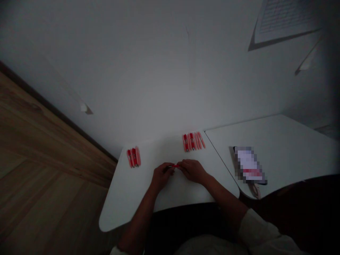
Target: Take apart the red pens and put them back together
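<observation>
Between my two hands a red pen (175,166) lies roughly level, just above or on the white table (183,193). My left hand (161,174) grips its left end with bent fingers, and my right hand (193,170) pinches the other end. Only the pen's middle shows; the ends are hidden by fingers. Beyond my right hand a row of several red and pink pens (192,141) rests near the wall. A smaller group of red and pink pens (134,157) lies at the table's left side.
To the right stands a second white table (287,152), bearing a phone (249,164) with a blurred screen and a strap (255,190). A grey-white wall (148,78) rises behind. A printed sheet (287,21) hangs on it. Wooden flooring (53,198) is at left.
</observation>
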A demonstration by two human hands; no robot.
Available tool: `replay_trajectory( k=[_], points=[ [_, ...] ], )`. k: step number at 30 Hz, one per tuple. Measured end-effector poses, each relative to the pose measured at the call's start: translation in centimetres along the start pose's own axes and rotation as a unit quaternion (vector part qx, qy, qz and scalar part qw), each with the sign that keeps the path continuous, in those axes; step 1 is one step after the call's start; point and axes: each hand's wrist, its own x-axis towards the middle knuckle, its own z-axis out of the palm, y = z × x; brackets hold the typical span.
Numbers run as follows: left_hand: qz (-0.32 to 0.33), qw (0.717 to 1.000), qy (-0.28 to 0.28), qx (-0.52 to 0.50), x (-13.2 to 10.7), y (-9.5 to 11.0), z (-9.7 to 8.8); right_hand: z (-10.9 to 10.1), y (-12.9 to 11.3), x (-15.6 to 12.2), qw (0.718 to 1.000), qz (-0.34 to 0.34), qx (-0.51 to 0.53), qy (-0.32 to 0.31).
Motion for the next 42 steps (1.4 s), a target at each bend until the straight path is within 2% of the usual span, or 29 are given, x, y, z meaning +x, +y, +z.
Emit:
replay_trajectory(
  k=[5,17,19,22,25,28,31,34,42],
  points=[
    [-0.023,1.000,0.003,-0.009,0.0,-0.1,-0.1,-0.2,0.1,-0.1,1.000,-0.016,0.006,-0.012],
    [-0.076,0.995,-0.027,-0.065,0.4,-0.1,-0.5,1.4,0.7,0.0,0.995,-0.027,-0.094,-0.011],
    [-0.059,0.997,-0.033,-0.024,0.5,0.0,-0.7,1.1,0.6,0.0,0.996,-0.017,-0.089,-0.024],
    [0.027,0.990,-0.055,0.128,0.6,0.7,-1.0,0.3,0.2,0.0,0.998,-0.005,-0.057,-0.040],
    [0.124,0.954,-0.098,0.256,0.6,1.7,-1.4,-0.3,0.0,0.0,0.998,-0.003,-0.032,-0.054],
    [0.171,0.918,-0.148,0.327,0.9,2.4,-1.8,-0.6,-0.1,-0.1,0.998,-0.002,-0.017,-0.063],
    [0.188,0.895,-0.174,0.365,1.3,2.7,-2.2,-0.5,0.0,-0.1,0.998,-0.003,-0.017,-0.061],
    [0.196,0.889,-0.183,0.370,1.8,2.6,-2.4,-0.2,0.1,0.0,0.998,0.000,-0.036,-0.049],
    [0.156,0.914,-0.194,0.322,1.9,2.1,-2.6,0.3,0.1,0.0,0.997,-0.031,-0.075,-0.010]
  ],
)
